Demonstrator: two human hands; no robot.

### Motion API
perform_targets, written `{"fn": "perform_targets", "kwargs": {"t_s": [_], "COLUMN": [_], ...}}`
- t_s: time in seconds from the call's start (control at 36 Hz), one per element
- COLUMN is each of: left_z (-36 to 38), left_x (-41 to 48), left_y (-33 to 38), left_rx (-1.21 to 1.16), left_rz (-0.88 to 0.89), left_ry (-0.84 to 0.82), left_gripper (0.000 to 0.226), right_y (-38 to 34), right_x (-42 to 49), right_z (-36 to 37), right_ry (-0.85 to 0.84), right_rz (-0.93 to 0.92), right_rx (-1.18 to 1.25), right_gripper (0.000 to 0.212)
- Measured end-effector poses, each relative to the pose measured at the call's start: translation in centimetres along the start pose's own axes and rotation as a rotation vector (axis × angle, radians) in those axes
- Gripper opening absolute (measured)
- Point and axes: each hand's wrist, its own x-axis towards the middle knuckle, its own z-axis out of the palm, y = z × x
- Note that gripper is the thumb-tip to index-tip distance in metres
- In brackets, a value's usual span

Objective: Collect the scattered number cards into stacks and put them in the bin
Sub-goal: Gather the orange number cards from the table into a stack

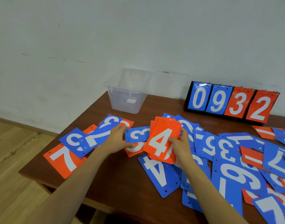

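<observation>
— What do we see at the left?
— An orange 7 card [62,159] lies at the corner of the table [122,175], with blue cards [83,141] overlapping it. Just right of them, our left hand [117,139] curls fingers and thumb on the left edge of a blue 3 card [138,134].
— And the middle?
— Our right hand [181,143] grips an orange stack [161,139] with a 4 on top, tilted above the flat cards. Behind, near the wall, stands the clear bin [127,94], apart from both hands.
— Further right?
— A heap of scattered cards [232,173], blue and orange, covers the table. Behind it a flip scoreboard [230,101] reads 0932.
</observation>
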Motion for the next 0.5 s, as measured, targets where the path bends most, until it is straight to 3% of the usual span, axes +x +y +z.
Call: {"fn": "perform_targets", "kwargs": {"t_s": [0.11, 0.17, 0.33, 0.5], "left_z": [1.5, 1.8, 1.1, -1.0], "left_x": [-1.6, -2.2, -4.0, -6.7], "left_y": [-0.3, -0.5, -1.2, -0.8], "left_rx": [0.175, 0.266, 0.382, 0.373], "left_rz": [0.243, 0.315, 0.320, 0.146], "left_ry": [0.047, 0.039, 0.004, -0.240], "left_gripper": [0.040, 0.035, 0.035, 0.050], "right_y": [-0.2, -0.4, -0.6, -1.2], "right_x": [-0.4, -0.7, -1.8, -3.6], "right_z": [-0.2, -0.3, -1.0, -1.4], "right_ry": [0.004, -0.004, -0.001, -0.012], "right_rz": [0.001, -0.007, -0.032, -0.071], "right_rx": [-0.015, -0.009, -0.014, 0.006], "right_gripper": [0.058, 0.057, 0.056, 0.054]}}
